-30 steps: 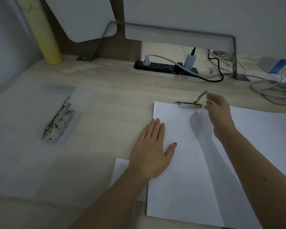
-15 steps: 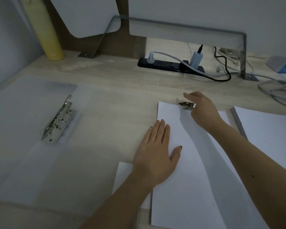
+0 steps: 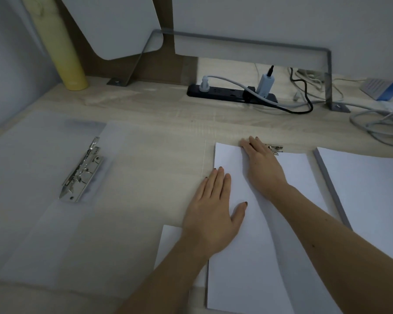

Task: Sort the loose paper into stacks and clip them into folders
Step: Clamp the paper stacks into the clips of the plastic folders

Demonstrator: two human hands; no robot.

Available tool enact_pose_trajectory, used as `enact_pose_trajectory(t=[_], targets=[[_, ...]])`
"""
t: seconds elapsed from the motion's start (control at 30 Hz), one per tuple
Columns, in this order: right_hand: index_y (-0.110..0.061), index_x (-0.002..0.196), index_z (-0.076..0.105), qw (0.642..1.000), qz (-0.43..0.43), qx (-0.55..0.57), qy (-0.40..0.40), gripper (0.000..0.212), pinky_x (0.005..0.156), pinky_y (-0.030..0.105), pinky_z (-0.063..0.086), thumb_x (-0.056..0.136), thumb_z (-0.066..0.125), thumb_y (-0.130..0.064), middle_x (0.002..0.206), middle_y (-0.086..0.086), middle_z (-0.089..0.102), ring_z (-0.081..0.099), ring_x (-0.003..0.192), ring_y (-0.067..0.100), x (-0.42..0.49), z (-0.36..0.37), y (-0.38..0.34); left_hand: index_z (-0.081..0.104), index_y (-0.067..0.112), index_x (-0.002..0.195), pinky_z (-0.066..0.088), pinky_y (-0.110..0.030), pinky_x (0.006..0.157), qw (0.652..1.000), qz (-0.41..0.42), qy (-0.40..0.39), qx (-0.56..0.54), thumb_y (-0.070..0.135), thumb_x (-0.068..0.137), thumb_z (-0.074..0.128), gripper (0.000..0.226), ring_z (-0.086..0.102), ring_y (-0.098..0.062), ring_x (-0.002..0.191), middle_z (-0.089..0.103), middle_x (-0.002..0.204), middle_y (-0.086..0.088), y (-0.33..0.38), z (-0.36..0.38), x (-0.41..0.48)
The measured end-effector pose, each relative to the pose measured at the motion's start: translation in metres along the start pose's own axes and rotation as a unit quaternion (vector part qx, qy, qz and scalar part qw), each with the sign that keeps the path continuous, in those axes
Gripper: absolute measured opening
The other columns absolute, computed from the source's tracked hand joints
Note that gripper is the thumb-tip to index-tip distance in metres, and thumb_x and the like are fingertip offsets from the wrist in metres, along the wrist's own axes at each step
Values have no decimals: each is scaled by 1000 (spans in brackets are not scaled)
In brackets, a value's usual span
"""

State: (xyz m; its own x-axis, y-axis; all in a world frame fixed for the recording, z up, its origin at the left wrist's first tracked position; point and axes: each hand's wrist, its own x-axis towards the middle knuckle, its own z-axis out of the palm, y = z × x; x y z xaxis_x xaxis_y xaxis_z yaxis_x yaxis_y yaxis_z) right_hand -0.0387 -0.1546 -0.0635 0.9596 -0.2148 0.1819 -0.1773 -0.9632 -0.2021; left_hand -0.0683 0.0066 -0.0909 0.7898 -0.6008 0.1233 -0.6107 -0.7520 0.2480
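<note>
A stack of white paper [image 3: 259,257] lies in front of me inside a clear folder. Its metal clip [image 3: 275,148] sits flat at the paper's top edge. My left hand [image 3: 213,209] rests flat, fingers spread, on the stack's left edge. My right hand [image 3: 262,166] lies flat over the top of the stack, fingers beside the clip. A second clear folder [image 3: 39,177] lies open at the left with its metal clip [image 3: 83,171] bare. Another paper stack [image 3: 368,191] lies at the right. One loose sheet [image 3: 168,243] pokes out under my left wrist.
A black power strip [image 3: 227,94] with plugs and tangled cables [image 3: 377,123] runs along the back. A yellow roll [image 3: 64,57] leans in the back left corner. A metal bracket [image 3: 328,87] stands at the back right.
The clip's lever, raised a second ago, now lies flat on the paper. My right hand moved from the lever down and left onto the top of the stack. My left hand stayed put.
</note>
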Motion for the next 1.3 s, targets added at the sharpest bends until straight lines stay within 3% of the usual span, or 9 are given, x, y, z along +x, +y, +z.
enact_pose_trajectory(t=[0.07, 0.17, 0.27, 0.37, 0.43, 0.57, 0.73, 1.07, 1.3], targets=[[-8, 145, 24, 999, 16, 17, -35, 64, 114, 29, 12, 85, 34, 10, 152, 12, 25, 15, 143, 26, 1, -1, -1, 28, 9, 145, 4, -41, 114, 1000, 10, -28, -6, 57, 88, -10, 84, 16, -15, 143, 23, 155, -7, -1, -2, 0], [-17, 147, 20, 992, 73, 96, -48, 72, 114, 31, 18, 83, 34, 12, 157, 6, 15, 15, 144, 22, -10, -21, 5, 50, 8, 133, 26, -30, 115, 998, -5, -61, -1, 51, 96, 0, 76, 43, -17, 133, 49, 141, -9, -1, -7, 0], [-11, 136, 44, 987, 113, 112, -4, 57, 107, 19, 16, 84, 35, 11, 151, 7, 30, 27, 140, 21, -36, -57, 32, 47, 4, 135, 14, -27, 114, 998, -16, -62, -19, 54, 94, -4, 82, 37, -20, 136, 44, 144, -12, -3, -9, 0], [-9, 119, 61, 978, 181, 104, 16, 38, 94, 25, 33, 89, 41, 3, 139, 9, 48, 49, 120, 26, -82, -91, 73, 27, 6, 146, -2, -28, 115, 1000, 8, -24, -8, 54, 85, -10, 86, 13, -21, 146, 19, 157, -11, 8, -20, 1], [-11, 113, 64, 970, 224, 91, 8, 34, 83, 26, 36, 91, 41, -1, 130, 11, 56, 55, 99, 25, -113, -103, 98, 18, 14, 149, -7, -25, 115, 987, -16, -83, -138, 48, 92, 6, 68, -4, -13, 147, 5, 160, -2, 29, -34, 3], [-11, 108, 67, 963, 254, 84, -10, 29, 86, 28, 38, 92, 45, -4, 114, 10, 67, 59, 105, 27, -149, -105, 125, 43, 24, 139, 23, -26, 115, 778, -84, -229, -579, 31, 94, 50, 46, 32, -6, 137, 39, 147, 10, 98, -68, 3], [-16, 108, 67, 969, 237, 64, 7, 24, 76, 24, 37, 92, 49, -12, 102, 4, 71, 63, 95, 24, -160, -101, 133, 44, 15, 137, 28, -35, 115, 681, -142, -285, -659, 32, 73, 60, 67, 40, -15, 132, 44, 144, 1, 160, -43, 21], [-16, 110, 65, 975, 219, 38, 4, 24, 74, 24, 40, 94, 48, -15, 103, 5, 72, 64, 94, 24, -160, -101, 139, 37, 4, 137, 37, -33, 107, 686, -239, -286, -625, 16, 94, 47, 47, 42, -24, 129, 41, 140, -14, 187, -30, 64], [-14, 116, 61, 979, 205, 19, -2, 26, 77, 23, 40, 94, 47, -13, 109, 5, 70, 64, 97, 23, -159, -100, 137, 41, 3, 122, 42, -29, 91, 674, -277, -314, -609, 16, 91, 49, 34, 52, -17, 87, 50, 90, -7, 189, -39, 81]])
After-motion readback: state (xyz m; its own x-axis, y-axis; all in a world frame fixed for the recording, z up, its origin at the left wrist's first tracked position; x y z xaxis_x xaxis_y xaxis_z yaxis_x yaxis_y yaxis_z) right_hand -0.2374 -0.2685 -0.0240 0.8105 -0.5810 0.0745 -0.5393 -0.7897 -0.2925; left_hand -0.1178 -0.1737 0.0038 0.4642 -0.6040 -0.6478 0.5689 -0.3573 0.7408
